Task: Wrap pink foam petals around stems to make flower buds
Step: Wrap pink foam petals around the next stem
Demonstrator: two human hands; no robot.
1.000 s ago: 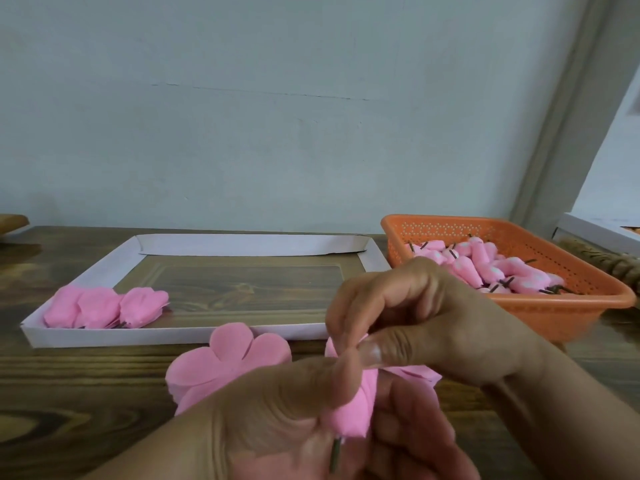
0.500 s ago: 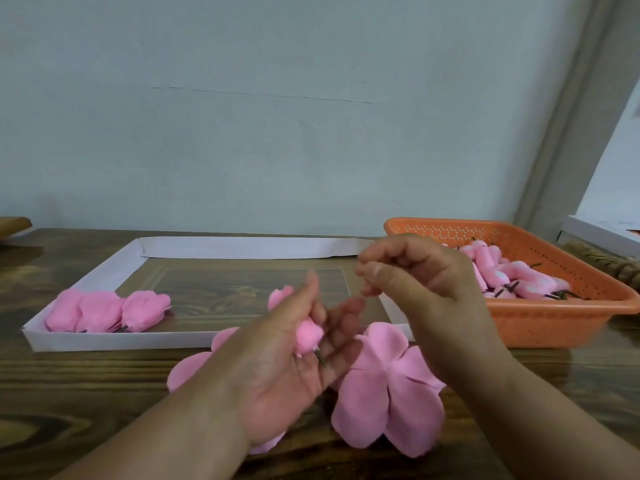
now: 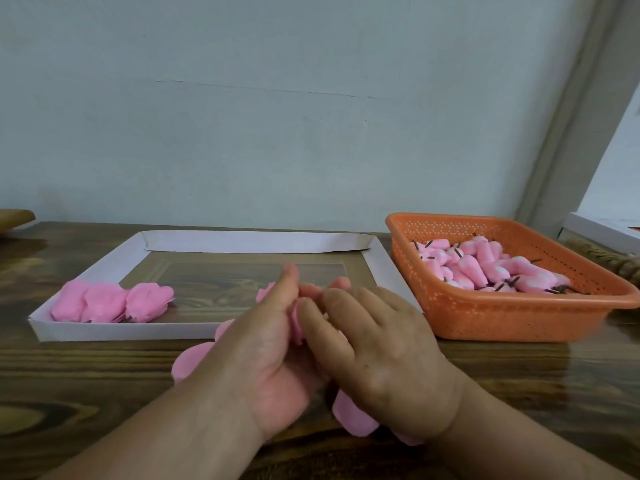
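We hold our two hands together over the wooden table (image 3: 69, 382), just in front of the white cardboard tray (image 3: 114, 332). Our left hand (image 3: 273, 348) is turned palm-inward with its fingers straight and pointing away from us, and our right hand (image 3: 377, 344) lies flat against it, fingers also straight. Between the two palms sits a pink foam bud (image 3: 296, 323), only a sliver of which shows in the gap; neither hand curls around it, it is simply pressed between them. We cannot see its stem.

Under our hands lie loose pink petal pieces: one petal sheet (image 3: 194, 362) pokes out to the left of our left wrist, and another petal sheet (image 3: 356, 419) shows below our right hand.

In the left corner of the tray, three finished flowers (image 3: 110, 303) lie side by side, touching one another. To the right of the tray stands an orange basket (image 3: 485, 317), and in it a heap of pink buds (image 3: 485, 268) with short dark stems.
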